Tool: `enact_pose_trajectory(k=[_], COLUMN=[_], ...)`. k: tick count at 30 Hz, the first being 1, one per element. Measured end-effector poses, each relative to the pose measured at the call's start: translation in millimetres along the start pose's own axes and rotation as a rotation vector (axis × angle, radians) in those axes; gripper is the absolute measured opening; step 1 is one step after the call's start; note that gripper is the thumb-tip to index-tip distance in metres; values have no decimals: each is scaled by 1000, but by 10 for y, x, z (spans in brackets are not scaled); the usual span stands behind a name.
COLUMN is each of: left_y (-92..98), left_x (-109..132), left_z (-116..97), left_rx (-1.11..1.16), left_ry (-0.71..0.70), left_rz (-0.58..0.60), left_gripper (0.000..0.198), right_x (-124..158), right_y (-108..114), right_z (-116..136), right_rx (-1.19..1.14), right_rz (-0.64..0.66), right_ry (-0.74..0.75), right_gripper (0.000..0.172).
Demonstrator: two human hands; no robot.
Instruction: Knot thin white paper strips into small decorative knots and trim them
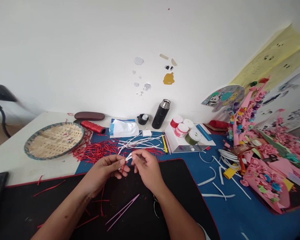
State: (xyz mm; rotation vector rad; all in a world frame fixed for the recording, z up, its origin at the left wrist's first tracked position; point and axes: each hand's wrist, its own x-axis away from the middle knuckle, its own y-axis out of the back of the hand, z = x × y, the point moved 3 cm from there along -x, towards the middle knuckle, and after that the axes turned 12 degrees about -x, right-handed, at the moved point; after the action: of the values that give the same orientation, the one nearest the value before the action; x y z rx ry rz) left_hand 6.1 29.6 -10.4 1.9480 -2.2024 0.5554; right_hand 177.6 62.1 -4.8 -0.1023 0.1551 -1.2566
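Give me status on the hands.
Left hand and right hand pinching white paper strip. Red strip at left hand. Pink tweezers lying below hands.

The bare left hand and bare right hand lead into bare forearms, and a narrow white fabric sleeve hem edges the right arm at the bottom of the view

Shallow round woven bamboo tray with blue-patterned rim, far left of white desk. Dark red oblong glasses case behind it. Slim black steel-topped thermos flask upright by wall. Red-and-white paint jars and olive-green jar beside it. Pink paper-flower craft boards heaped at right. Pale yellow paper sheets on wall.
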Motion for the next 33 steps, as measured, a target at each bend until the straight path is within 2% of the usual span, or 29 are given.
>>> enact_pose_trajectory(k=[7,12,19,23,33], left_y=[14,72,-10,-24,-32], left_x=[-15,-38,-44,-39,-26], left_z=[-9,12,18,14,-23], left_rx=[40,33,4,-4,64], left_ry=[-75,-168,-151,-139,-137], left_rz=[-87,-195,-114,-105,-123], left_gripper=[45,40,38,40,41], right_x=[-11,28,43,43,53], right_y=[-21,-42,-73,-78,-79], right_z=[-92,-161,-181,-178,-185], right_rx=[-43,68,104,107,84], right_rz=[39,70,104,103,122], right_ry=[-70,-53,-47,-46,-59], right_gripper=[29,24,17,13,16])
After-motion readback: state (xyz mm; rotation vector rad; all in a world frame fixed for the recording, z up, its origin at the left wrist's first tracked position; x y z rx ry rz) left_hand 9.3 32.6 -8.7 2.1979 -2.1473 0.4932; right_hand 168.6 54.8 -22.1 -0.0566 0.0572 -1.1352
